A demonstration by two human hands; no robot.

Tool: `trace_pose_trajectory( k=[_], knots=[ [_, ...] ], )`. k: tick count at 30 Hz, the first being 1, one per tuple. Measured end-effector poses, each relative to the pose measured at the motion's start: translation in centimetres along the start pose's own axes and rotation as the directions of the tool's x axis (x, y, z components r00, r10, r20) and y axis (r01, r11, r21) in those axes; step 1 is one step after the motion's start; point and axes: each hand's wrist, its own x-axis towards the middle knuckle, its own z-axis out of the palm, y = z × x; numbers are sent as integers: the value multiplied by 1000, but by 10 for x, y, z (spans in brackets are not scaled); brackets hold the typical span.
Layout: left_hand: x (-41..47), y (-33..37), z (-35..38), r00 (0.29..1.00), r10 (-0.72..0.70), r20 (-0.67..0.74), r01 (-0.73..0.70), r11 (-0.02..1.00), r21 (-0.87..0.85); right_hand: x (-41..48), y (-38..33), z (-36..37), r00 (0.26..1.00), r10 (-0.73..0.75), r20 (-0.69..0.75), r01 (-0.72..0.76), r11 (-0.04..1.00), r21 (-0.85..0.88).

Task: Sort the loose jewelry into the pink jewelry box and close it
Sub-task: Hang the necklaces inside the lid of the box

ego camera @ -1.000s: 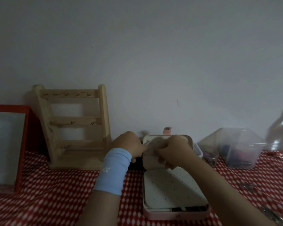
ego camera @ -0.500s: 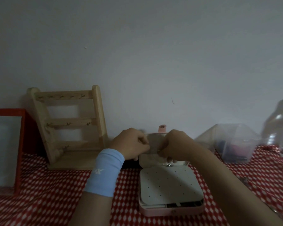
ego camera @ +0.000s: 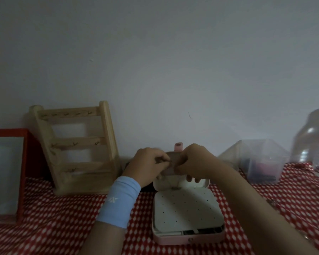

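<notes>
Item: small pink rectangular jewelry box [ego camera: 189,238], open on the red-and-white patterned cloth surface [ego camera: 50,214], its white perforated insert panel [ego camera: 186,208] facing up and its raised lid [ego camera: 180,184] at the far edge. Above that lid I read both hands working together: left hand [ego camera: 147,166], wearing a light blue wristband [ego camera: 118,201], and right hand [ego camera: 195,162], fingers [ego camera: 180,165] of each pinched shut on something fine between them, too small for me to identify. A thin strand seems to hang toward the lid. Handling note, my judgement: keep the pinch firm, lower the piece slowly over the box so it cannot drop behind. Left of the box: pale wooden ladder-shaped hook rack [ego camera: 75,150].
</notes>
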Motion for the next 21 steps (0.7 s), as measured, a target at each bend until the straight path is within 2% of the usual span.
trace_pose_trajectory(
  k=[3, 6, 8, 10, 12, 14, 16, 18, 21],
  knots=[
    [1, -3, 2, 996, 51, -69, -49, 998, 28, 5, 6, 1, 998, 59, -32, -62, 993, -105],
    [3, -9, 0, 994, 57, -98, -49, 995, 84, 6, 9, 1, 995, 83, -51, -88, 992, -90],
    [3, -11, -3, 997, 48, -59, -41, 993, 110, 7, 7, 1, 989, 33, -143, -27, 999, 47],
    [3, -11, -6, 1000, 24, -4, -23, 994, 106, 5, 2, 2, 961, 13, -276, 64, 961, 269],
    [2, -10, -7, 1000, 9, 20, -11, 995, 101, 4, 1, 3, 932, 3, -362, 134, 926, 354],
    [0, -9, -6, 1000, -1, 19, -1, 995, 100, 6, 4, 10, 913, -73, -402, 168, 964, 207],
    [-1, -7, -6, 999, -4, 34, 1, 997, 80, 7, 6, 16, 902, -198, -384, 156, 978, -136],
    [-3, -3, -8, 996, -20, 89, 14, 998, 67, 6, 4, 16, 927, -229, -298, 96, 912, -399],
    [-5, 4, -10, 983, -40, 181, -3, 973, 229, 2, 0, 13, 960, -204, -195, 64, 831, -552]
  ],
)
